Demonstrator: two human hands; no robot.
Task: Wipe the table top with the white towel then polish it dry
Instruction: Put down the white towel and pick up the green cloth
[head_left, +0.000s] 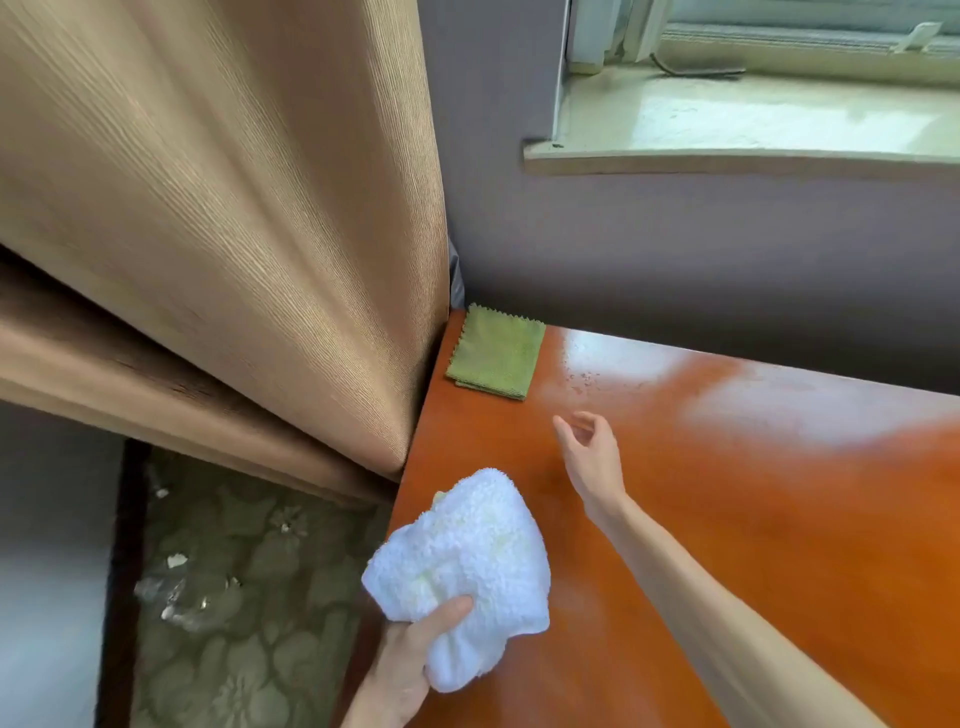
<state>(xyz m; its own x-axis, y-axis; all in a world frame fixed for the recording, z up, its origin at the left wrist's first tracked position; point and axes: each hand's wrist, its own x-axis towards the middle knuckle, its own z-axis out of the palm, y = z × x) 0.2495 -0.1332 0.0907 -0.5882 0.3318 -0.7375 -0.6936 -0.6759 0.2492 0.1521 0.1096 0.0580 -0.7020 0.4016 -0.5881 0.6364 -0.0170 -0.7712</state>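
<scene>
The white towel (467, 571) is bunched into a thick wad near the table's left edge, toward its near end, gripped from below by the left hand (410, 660), whose thumb presses into the pile and whose other fingers are hidden behind the cloth. Whether the wad rests on the wood or hangs just above it cannot be told. The right hand (589, 457) reaches out farther along the table top (753, 519), between the towel and the far corner, with its fingers loosely curled and nothing in them. At that far left corner, against the wall, a folded green cloth (496, 353) lies flat and untouched, well apart from the towel. The glossy orange surface carries pale window glare along its far edge and a few small specks just beside the green cloth; no clear wet streaks can be made out. Judging by this, the wiping is at an early stage or not yet begun, most of the top remains to be covered, and the dry polish, likely with the green cloth, is still to come
</scene>
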